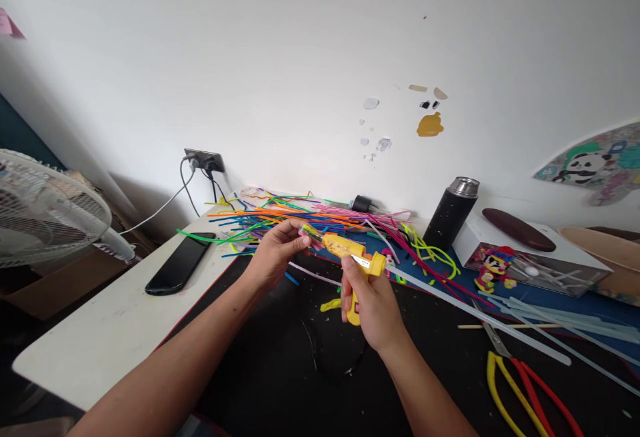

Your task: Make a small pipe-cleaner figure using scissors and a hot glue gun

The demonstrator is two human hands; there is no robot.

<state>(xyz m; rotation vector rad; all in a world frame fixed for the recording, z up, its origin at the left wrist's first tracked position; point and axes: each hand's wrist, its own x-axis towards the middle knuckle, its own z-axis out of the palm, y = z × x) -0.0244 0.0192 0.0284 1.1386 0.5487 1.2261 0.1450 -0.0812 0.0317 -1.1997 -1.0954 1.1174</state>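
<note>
Evidently we had both hands occupied above the black mat [260, 370]: our right hand [375, 304] was wrapped around the handle of a yellow hot-glue gun [345, 246], and our left hand [273, 254] pinched a small multicoloured fuzzy piece [313, 234] at the gun's nozzle end, though whether the two touched we could not tell. We judged the gun fairly light and hard-shelled, safest held by its handle, since the tip was probably hot; the translucent glue stick [530, 339] jutting far out of its back looked bendable and apt to snag. The fuzzy piece seemed nearly weightless, soft and easily crushed, best taken at the edge farthest from the nozzle. Our forearms came in from below and converged, the left thumb and fingers in a narrow pinch, the right thumb laid against the gun's rear side
</note>
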